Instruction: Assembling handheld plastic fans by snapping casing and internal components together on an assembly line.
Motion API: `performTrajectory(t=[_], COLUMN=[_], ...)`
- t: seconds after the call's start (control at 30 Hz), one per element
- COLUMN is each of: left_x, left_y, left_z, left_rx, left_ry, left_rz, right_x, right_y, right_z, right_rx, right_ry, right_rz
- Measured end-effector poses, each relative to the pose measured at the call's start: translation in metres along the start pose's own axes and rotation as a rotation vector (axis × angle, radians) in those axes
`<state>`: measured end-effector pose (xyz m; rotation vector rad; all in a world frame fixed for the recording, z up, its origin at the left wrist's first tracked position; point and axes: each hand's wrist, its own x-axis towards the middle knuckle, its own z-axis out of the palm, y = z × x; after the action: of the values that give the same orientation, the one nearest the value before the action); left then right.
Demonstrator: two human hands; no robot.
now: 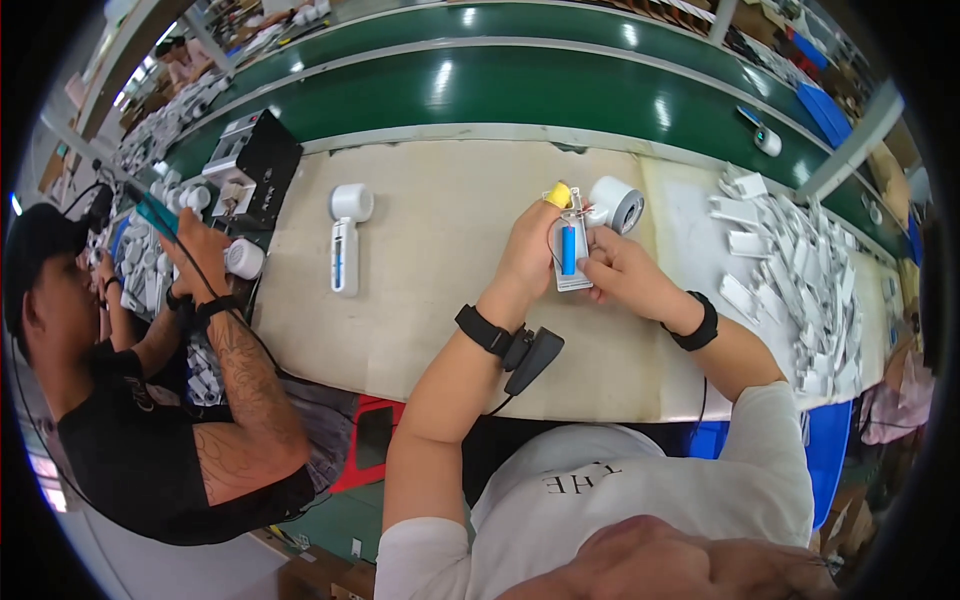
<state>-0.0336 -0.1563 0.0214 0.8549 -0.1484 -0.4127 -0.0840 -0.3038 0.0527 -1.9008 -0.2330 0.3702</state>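
The left hand (528, 252) grips a white casing (574, 284) (a blue cylinder (569, 251) lies inside). The right hand (636, 276) pinches its right edge.

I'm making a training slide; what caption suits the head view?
Open elongated white plastic casing with blue cylindrical cell, held at a beige worktable, white plastic pieces heaped at right.

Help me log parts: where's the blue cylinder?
Head view, right of centre: the blue cylinder sits in the white casing between left hand and right hand.
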Motion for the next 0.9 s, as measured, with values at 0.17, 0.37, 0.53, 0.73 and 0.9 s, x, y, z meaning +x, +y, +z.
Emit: performTrajectory(t=[0.17,0.37,0.53,0.73,0.9], left_x=[-0.015,-0.045,-0.049,-0.040,-0.043], left_y=[-0.018,-0.008,0.001,0.002,0.004], left_z=[0.031,0.042,0.033,0.017,0.016], left_rx=[0.070,0.382,0.044,-0.111,-0.111], left_ry=[-0.131,-0.077,-0.359,-0.198,-0.168], left_rz=[0.051,-0.096,-0.241,-0.203,-0.179], right_x=[-0.036,-0.065,-0.059,-0.066,-0.057], right_y=[0.005,0.007,0.023,0.021,0.030], right_z=[-0.016,-0.056,-0.055,-0.038,-0.032], right_rx=[-0.057,-0.677,-0.051,0.164,0.773], right_ry=[0.124,0.391,-0.075,-0.090,-0.224], right_rz=[-0.049,-0.633,-0.346,-0.119,0.203])
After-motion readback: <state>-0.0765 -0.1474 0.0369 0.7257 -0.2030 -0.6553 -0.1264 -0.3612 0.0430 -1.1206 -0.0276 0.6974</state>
